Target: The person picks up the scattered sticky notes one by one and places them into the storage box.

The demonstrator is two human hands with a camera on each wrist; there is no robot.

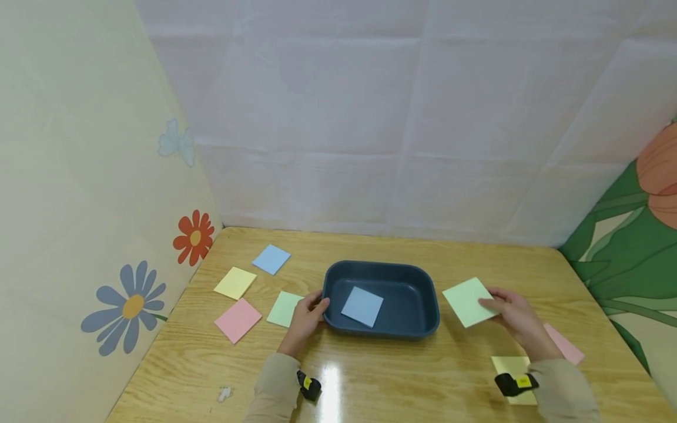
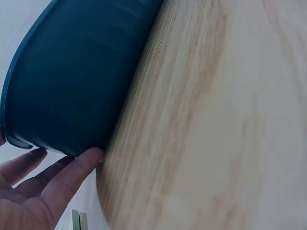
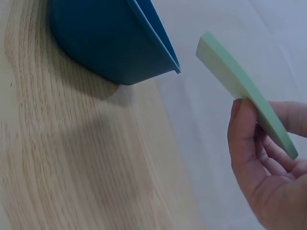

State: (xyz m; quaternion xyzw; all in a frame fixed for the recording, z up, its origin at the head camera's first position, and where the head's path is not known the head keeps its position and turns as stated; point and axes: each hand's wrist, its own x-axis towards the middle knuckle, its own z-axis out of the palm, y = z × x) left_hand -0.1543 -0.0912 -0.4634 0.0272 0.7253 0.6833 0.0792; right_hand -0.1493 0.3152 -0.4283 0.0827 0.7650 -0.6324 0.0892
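A dark blue rectangular plastic basin (image 1: 407, 311) stands on the table with a blue sticky note pad (image 1: 362, 306) lying inside it. My left hand (image 1: 307, 320) holds the basin's left end, thumb at the rim and fingers against the outer wall, as the left wrist view also shows. To the right of the basin, my right hand (image 1: 515, 317) pinches a light green sticky note pad (image 1: 468, 302) between thumb and fingers. In the right wrist view this green pad (image 3: 244, 86) is held edge-on, raised above the table, its thickness showing.
Left of the basin lie a blue pad (image 1: 271, 259), a yellow pad (image 1: 235, 282), a pink pad (image 1: 238, 321) and another green pad (image 1: 282, 308). Near my right forearm are a pink pad (image 1: 565, 343) and a partly covered yellow pad (image 1: 510, 365). A white cloth (image 1: 359, 129) hangs behind the table.
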